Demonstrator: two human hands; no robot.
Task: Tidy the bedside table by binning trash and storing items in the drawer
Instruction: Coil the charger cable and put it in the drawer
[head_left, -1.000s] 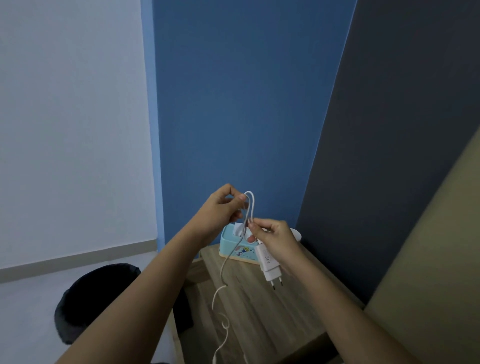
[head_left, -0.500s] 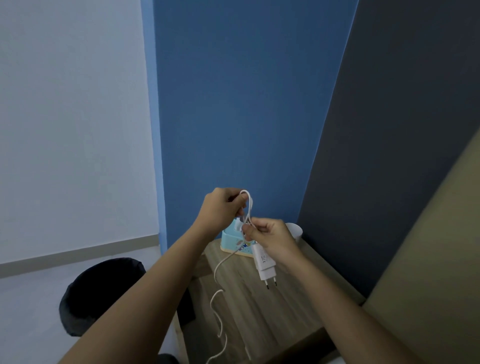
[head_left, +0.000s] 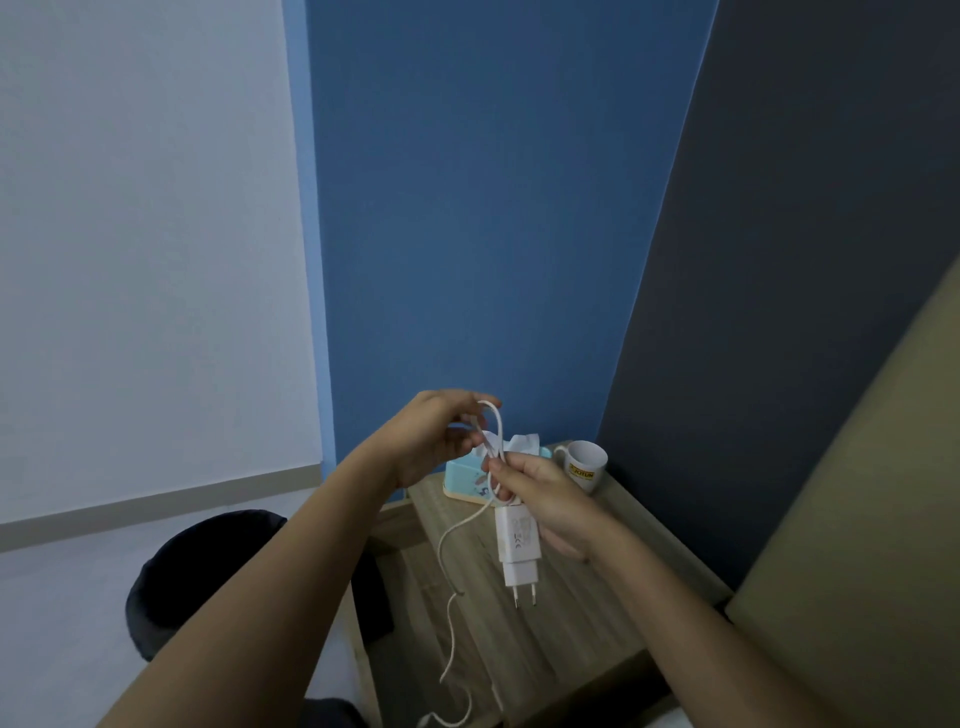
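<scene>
My right hand (head_left: 553, 506) grips a white charger plug (head_left: 517, 545), prongs pointing down, above the wooden bedside table (head_left: 571, 618). Its white cable (head_left: 452, 597) loops up from the plug to my left hand (head_left: 441, 439), which pinches the top of the loop. The rest of the cable hangs down in curls and trails over the table's front-left part. Both hands are held close together over the table's back edge.
A light blue tissue box (head_left: 467, 475) with white tissue sticking out stands at the table's back. A white mug (head_left: 586, 465) is beside it on the right. A black bin (head_left: 208, 571) sits on the floor left of the table. A tan headboard or bed edge (head_left: 857, 545) rises at right.
The view has tilted down and the mug has come into sight. My left hand has drawn the cable loop a bit higher while my right hand keeps hold of the plug.
</scene>
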